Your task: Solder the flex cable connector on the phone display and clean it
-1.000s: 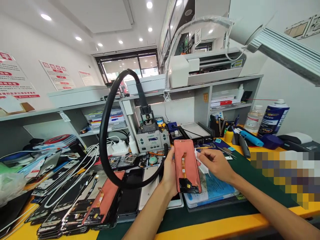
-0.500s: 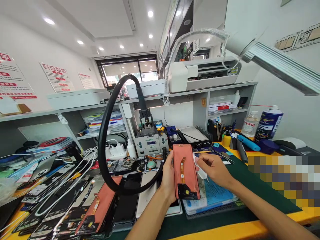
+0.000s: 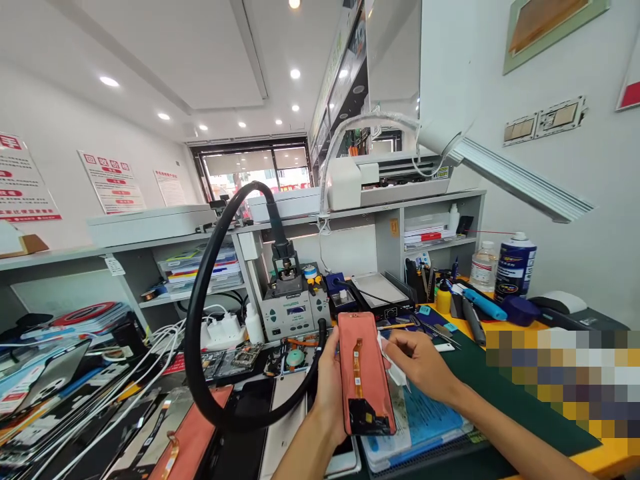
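My left hand (image 3: 327, 390) is wrapped round the left edge of a phone screen (image 3: 369, 373), held upright with its reddish back facing me. A gold flex cable (image 3: 357, 368) runs down the middle of that back to a black strip at the bottom. At the screen's right edge, my right hand (image 3: 417, 360) pinches a folded white wipe (image 3: 396, 371), which touches or nearly touches the edge. Part of the wipe is hidden by the fingers. Below the hands lies a blue-and-white plastic packet (image 3: 430, 413).
A thick black hose (image 3: 193, 320) loops up from the hot-air station (image 3: 295, 313). Several phone screens, including a reddish one (image 3: 195, 433), lie at left among white cables (image 3: 145, 360). A spray can (image 3: 516, 267) and a clear bottle (image 3: 483, 265) stand at right on the bench.
The camera view has tilted up and shifted right, so everything sits lower and further left in the picture. Both hands keep their holds on the phone screen and the wipe.
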A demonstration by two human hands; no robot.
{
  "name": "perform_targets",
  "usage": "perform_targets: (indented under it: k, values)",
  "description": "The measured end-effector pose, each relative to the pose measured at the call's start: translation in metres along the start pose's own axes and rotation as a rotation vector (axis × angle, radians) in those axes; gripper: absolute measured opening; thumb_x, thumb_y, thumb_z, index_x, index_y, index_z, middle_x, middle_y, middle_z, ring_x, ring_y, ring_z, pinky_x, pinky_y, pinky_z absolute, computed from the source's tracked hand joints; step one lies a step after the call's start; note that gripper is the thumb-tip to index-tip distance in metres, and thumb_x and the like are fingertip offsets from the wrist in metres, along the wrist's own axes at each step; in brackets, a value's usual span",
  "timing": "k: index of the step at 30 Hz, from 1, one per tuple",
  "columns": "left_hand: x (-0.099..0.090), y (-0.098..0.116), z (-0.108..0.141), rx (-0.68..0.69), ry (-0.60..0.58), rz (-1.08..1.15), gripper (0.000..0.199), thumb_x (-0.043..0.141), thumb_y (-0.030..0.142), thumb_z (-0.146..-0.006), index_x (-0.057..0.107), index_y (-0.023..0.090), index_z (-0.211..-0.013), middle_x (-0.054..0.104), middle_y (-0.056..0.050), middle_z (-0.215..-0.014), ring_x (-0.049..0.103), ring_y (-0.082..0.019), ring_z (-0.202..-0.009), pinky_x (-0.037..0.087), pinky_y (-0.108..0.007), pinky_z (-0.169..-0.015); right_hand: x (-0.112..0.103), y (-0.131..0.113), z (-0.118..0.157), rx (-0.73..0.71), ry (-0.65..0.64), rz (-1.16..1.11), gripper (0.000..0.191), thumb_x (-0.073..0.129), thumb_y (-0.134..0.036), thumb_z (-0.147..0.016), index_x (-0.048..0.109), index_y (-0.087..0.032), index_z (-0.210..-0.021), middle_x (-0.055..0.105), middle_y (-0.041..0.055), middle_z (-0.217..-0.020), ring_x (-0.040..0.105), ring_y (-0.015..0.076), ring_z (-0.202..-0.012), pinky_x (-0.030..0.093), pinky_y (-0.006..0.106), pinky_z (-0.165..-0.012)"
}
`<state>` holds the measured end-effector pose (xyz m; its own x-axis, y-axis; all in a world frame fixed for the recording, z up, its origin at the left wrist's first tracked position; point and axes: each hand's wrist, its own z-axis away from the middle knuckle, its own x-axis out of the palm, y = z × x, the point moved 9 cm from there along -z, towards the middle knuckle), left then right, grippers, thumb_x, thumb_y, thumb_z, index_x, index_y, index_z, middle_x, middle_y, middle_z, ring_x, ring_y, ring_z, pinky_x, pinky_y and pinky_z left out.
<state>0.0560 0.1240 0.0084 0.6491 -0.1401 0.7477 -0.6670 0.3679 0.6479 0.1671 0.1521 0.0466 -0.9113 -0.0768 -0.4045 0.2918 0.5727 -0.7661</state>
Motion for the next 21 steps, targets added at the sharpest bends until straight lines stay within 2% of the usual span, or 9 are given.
perform_targets:
  k: [11,17,21]
  values:
    - [-0.004,0.001,0.0,0.02,0.08,-0.021,0.049,0.057,0.055,-0.086,0.07,0.009,-0.096,0.074,-0.013,-0.07,0.072,-0.028,-0.067,0.055,-0.037,-0.068,0.002,0.001,0.0,0.002,0.0,-0.033,0.043,0.047,-0.045,-0.095,0.044,-0.019,-0.06,0.042,-0.0023,-0.058,0.035,0.0124,-0.056,0.028,0.027,-0.054]
    - [-0.011,0.005,-0.004,0.044,0.165,-0.014,0.048,0.054,0.052,-0.089,0.069,0.007,-0.09,0.073,-0.014,-0.068,0.072,-0.029,-0.066,0.056,-0.039,-0.067,-0.002,0.001,-0.001,-0.013,0.05,-0.048,0.045,0.046,-0.046,-0.095,0.034,-0.021,-0.059,0.03,-0.0045,-0.057,0.028,0.0116,-0.054,0.022,0.028,-0.052]
    - [-0.019,0.006,-0.007,0.068,0.216,-0.001,0.042,0.054,0.05,-0.089,0.067,0.011,-0.079,0.071,-0.012,-0.064,0.071,-0.028,-0.062,0.056,-0.037,-0.064,-0.001,0.0,0.0,-0.016,0.042,-0.055,0.045,0.047,-0.045,-0.094,0.034,-0.02,-0.059,0.029,-0.0043,-0.058,0.027,0.0119,-0.056,0.023,0.028,-0.053]
